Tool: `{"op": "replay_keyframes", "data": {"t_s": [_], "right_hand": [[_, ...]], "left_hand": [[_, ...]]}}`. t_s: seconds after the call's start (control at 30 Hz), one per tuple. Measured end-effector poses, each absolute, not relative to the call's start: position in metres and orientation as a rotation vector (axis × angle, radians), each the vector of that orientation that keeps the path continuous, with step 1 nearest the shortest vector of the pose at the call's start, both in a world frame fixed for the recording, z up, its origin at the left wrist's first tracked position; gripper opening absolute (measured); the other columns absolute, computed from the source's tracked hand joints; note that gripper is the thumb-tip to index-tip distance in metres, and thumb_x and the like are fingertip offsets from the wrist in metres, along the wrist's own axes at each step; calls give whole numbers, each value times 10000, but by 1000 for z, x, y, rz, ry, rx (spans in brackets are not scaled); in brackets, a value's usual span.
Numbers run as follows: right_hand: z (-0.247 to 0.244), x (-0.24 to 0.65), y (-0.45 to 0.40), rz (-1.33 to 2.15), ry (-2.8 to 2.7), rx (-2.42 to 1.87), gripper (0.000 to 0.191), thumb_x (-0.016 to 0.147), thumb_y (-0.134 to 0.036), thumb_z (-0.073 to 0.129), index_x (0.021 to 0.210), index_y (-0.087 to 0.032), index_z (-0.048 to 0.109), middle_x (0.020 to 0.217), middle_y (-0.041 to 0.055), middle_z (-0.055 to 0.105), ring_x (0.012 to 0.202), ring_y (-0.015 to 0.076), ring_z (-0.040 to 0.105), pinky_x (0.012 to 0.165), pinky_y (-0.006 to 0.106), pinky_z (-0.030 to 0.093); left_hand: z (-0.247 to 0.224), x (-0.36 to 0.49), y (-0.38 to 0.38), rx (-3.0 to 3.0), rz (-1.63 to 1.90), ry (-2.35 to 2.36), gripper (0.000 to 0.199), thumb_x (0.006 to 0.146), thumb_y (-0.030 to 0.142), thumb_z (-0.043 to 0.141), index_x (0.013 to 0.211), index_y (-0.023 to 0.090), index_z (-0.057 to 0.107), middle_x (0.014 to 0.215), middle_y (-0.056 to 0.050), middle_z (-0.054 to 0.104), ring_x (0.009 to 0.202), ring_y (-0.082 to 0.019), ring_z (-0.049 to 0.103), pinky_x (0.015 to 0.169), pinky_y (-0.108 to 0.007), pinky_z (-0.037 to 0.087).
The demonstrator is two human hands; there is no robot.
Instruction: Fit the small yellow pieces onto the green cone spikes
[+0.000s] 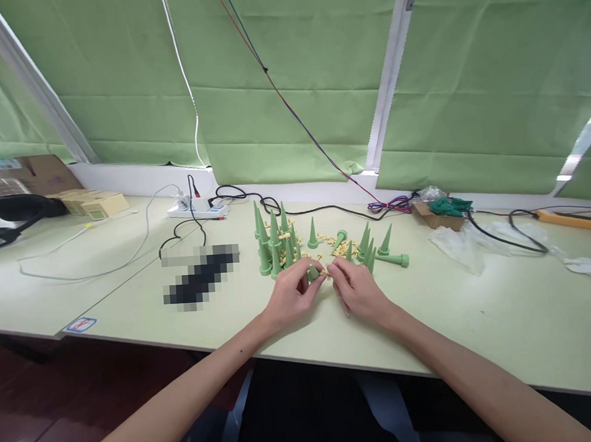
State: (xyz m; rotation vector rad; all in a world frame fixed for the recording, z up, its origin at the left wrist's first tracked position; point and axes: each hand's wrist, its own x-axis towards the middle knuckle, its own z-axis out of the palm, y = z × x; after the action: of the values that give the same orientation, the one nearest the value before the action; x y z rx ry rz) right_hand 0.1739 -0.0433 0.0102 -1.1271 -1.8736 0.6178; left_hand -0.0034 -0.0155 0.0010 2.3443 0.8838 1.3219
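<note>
Background: green blinds [294, 114] across 12 o'clock, red and blue wires [293, 111] strung down over them; clock is read from the hands, 12 pointing away from the person.
Table [482, 323]: pale top, seam running off at 9 o'clock.
Left hand [294, 291]: closed, gripping a green cone [313, 272] between thumb and fingers; palm side mostly hidden.
Right hand [357, 287]: thumb and fingertips drawn together just beside the held cone, at a small yellow piece [323, 271] on its end; can't tell if they pinch it, too small.
Held cone: above the near part of the table, between the two hands, yellow piece at its 3 o'clock side.
Upright cones [274, 239]: thick cluster at 11 o'clock; one lone cone [312, 235] at 12; another group [365, 243] at 1 to 2 o'clock.
Tipped cones: one [394, 260] lying at 3 o'clock, one [339, 241] leaning or lying at 1.
Loose yellow pieces [346, 249]: scattered among the cones, mostly 12 to 1 o'clock.
Dark blurred patch [199, 278]: 9 o'clock, pixelated, can't tell what.
Power strip [195, 212]: 10 o'clock, plugs and cables on it.
Cardboard tray [440, 219]: 2 o'clock, green bundle [449, 206] inside, clear plastic bag [457, 248] near it.
</note>
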Motion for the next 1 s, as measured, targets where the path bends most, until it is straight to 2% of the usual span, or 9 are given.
{"op": "replay_keyframes", "data": {"t_s": [0.07, 0.13, 0.3, 0.43, 0.57, 0.67, 0.8, 1.0], "right_hand": [[10, 173, -45, 642, -1871, -1104, 216, 1010, -402, 360, 938, -234, 475, 547, -70, 494, 400, 124, 473, 502, 267, 381], [10, 172, -46, 659, -1882, -1081, 178, 1009, -384, 365, 1009, -235, 463, 588, -63, 520, 429, 126, 490, 502, 261, 380], [10, 173, -46, 665, -1912, -1073, 195, 1018, -347, 326, 900, -236, 435, 575, -65, 484, 416, 116, 469, 495, 253, 367], [9, 175, -43, 618, -1942, -1099, 304, 1022, -355, 301, 753, -232, 373, 509, -71, 419, 387, 110, 428, 494, 257, 350], [9, 175, -42, 576, -1951, -1147, 363, 1022, -366, 296, 688, -228, 331, 467, -68, 383, 400, 115, 411, 512, 263, 340], [9, 174, -43, 609, -1909, -1144, 325, 1018, -386, 315, 745, -228, 392, 510, -63, 431, 415, 114, 419, 509, 259, 335], [9, 173, -44, 627, -1858, -1128, 176, 1002, -392, 377, 951, -241, 451, 580, -67, 475, 435, 116, 428, 509, 255, 330], [9, 174, -44, 611, -1895, -1109, 159, 1006, -348, 362, 912, -238, 428, 590, -61, 453, 484, 126, 440, 551, 259, 342]], "left_hand": [[1, -4, -15, 2318, 1344, 927, 118, 902, 295, 574, 949, 189, 597, 764, 0, 630, 487, -71, 438, 494, -230, 379], [1, -4, -14, 2308, 1356, 948, 130, 898, 307, 581, 945, 188, 600, 748, 3, 627, 482, -71, 433, 490, -231, 373], [1, -4, -15, 2344, 1342, 908, 108, 906, 289, 574, 927, 187, 601, 705, 13, 600, 492, -74, 418, 495, -228, 368], [0, -5, -15, 2377, 1312, 841, 80, 917, 252, 555, 933, 182, 591, 805, -8, 630, 507, -65, 425, 500, -221, 378], [0, -4, -15, 2393, 1316, 798, 62, 915, 229, 555, 935, 182, 591, 851, -18, 638, 522, -62, 441, 500, -212, 384], [0, -4, -14, 2378, 1351, 817, 66, 906, 227, 568, 948, 186, 599, 749, 8, 603, 498, -63, 419, 490, -210, 371], [0, -3, -14, 2339, 1383, 864, 73, 899, 246, 583, 942, 190, 606, 655, 34, 555, 480, -69, 413, 481, -214, 355], [1, -4, -15, 2358, 1369, 880, 80, 899, 260, 588, 925, 186, 606, 597, 51, 505, 467, -68, 389, 474, -212, 338]]}}
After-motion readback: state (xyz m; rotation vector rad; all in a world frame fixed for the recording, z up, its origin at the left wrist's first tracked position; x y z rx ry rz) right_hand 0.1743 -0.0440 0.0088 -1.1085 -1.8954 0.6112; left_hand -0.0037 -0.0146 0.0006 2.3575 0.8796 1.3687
